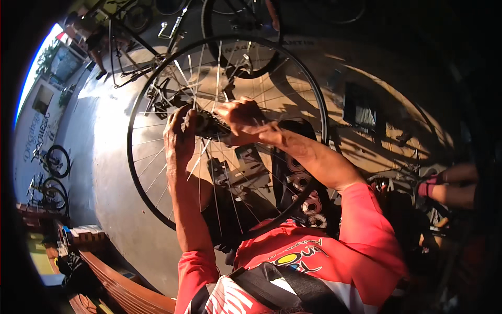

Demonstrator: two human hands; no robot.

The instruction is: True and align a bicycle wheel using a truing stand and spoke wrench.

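A spoked bicycle wheel with a black rim lies across my lap, tilted toward me. Both hands meet at its middle, around the dark toothed cassette on the hub. My left hand grips the hub's left side, fingers curled among the spokes. On the other side my right hand is closed in a fist against the cassette's right end. Whatever its fingers pinch is hidden behind the knuckles.
Beyond the wheel stands a dark bicycle frame, with another wheel beside it. Tools and a dark tray lie on the floor below. A wooden bench is at lower left; another person's legs are at right.
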